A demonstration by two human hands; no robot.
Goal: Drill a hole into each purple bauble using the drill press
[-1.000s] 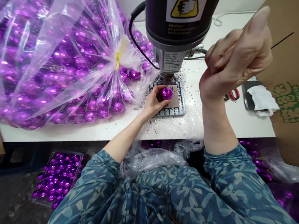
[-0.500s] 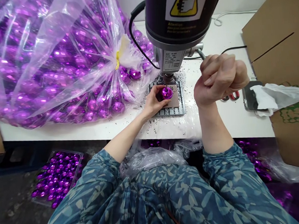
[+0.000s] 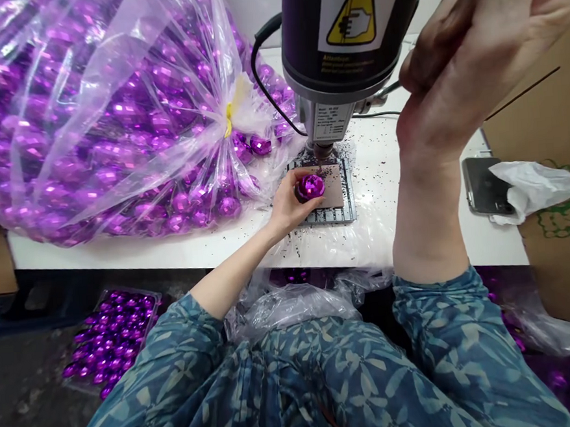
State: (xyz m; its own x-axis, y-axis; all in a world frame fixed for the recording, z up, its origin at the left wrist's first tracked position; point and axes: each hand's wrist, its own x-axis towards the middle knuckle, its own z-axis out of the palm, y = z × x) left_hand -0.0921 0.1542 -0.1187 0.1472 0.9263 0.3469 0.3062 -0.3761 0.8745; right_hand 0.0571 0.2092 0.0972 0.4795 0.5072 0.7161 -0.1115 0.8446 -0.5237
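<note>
Thumb and fingers of my left hand (image 3: 290, 203) grip a shiny purple faceted ball (image 3: 312, 185). The ball is over a brown board (image 3: 333, 194) on the metal base plate (image 3: 351, 202) of a bench drill press (image 3: 344, 47). Its chuck (image 3: 323, 150) is above and slightly right of the ball, with a gap between them. My right hand (image 3: 488, 49), raised high at the right, is curled around the end of the drill's feed lever (image 3: 391, 88). Its fingertips are partly hidden.
A large clear bag of purple balls (image 3: 127, 120), tied in yellow, fills the table's left. Dark shavings surround the base. At right lie a phone (image 3: 485, 185), a crumpled tissue (image 3: 537, 186) and a cardboard box (image 3: 542, 124). A tray of purple balls (image 3: 111, 336) sits below left.
My right hand has risen with the lever toward the upper right. The chuck has lifted off the ball, and my left hand has shifted the ball slightly left and down.
</note>
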